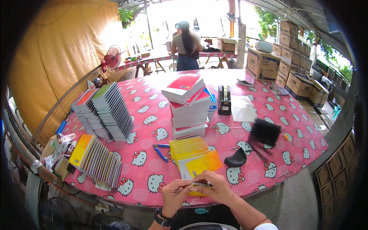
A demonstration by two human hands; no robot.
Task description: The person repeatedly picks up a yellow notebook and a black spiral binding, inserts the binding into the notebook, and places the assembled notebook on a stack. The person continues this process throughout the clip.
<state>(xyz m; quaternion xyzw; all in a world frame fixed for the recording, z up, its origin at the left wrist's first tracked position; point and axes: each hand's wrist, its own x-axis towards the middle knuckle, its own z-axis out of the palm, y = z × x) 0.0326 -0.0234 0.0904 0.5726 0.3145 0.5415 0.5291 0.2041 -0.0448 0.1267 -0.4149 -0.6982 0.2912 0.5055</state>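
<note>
Near the table's front edge, my left hand [177, 194] and my right hand [215, 188] are closed with their fingertips together. Between them they pinch the coil-bound edge of a yellow-covered notebook [203, 163]; my fingers hide part of the coil. Just beyond, several yellow notebooks with punched edges [188, 147] lie fanned out. Blue-handled cutting pliers [160, 152] rest left of them. To the right are a black curved object [235, 157] and a heap of black binding coils [264, 133].
Tall stacks of red notebooks [188, 111] and green-and-orange notebooks [109, 111] stand beyond. Bound yellow notebooks [97, 161] are piled at the left. A tape dispenser [224, 100], white sheet [243, 108] and carton [262, 64] are farther right. A person [186, 46] stands in the background.
</note>
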